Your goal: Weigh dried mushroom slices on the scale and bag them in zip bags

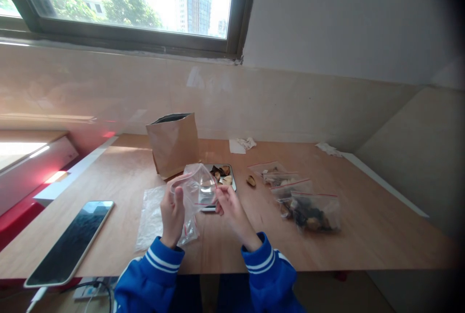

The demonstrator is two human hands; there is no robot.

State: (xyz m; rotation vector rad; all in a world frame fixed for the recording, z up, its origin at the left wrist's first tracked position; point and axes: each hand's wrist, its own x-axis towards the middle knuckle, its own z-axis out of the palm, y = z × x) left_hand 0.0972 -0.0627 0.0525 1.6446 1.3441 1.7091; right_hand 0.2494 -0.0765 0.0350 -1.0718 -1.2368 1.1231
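A small clear zip bag with a red seal line is held up between both hands. My left hand grips its left edge and my right hand pinches its right edge, so the mouth is spread apart. Just behind the bag lies a small metal tray holding brown dried pieces. One loose brown piece lies on the wooden table to the right of the tray. Both sleeves are blue with white stripes.
A brown paper bag stands upright behind the tray. Several filled zip bags lie at the right. A stack of clear bags lies under my left hand. A tablet rests at the left front edge. Crumpled tissues lie near the wall.
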